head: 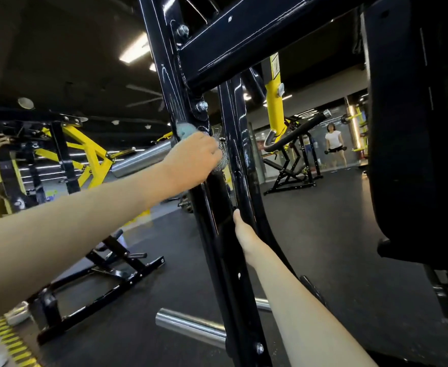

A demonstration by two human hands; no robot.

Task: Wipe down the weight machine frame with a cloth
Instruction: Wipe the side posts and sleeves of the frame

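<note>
The black weight machine frame (pixel 168 83) rises through the middle of the view, with a bolted crossbeam (pixel 257 35) running up to the right. My left hand (pixel 193 157) grips a cloth (pixel 184 129), teal on one part and grey-mesh on another, and presses it against the slanted upright just below the bolts. Wet streaks show on the post above the cloth. My right hand (pixel 244 231) holds the lower upright, its fingers hidden behind the bar.
A chrome weight peg (pixel 188 325) sticks out low on the frame, and another chrome sleeve (pixel 140 158) behind my left hand. Black-and-yellow machines (pixel 85 152) stand left. A large black pad (pixel 416 128) fills the right. A person (pixel 334 144) with dumbbells stands far off.
</note>
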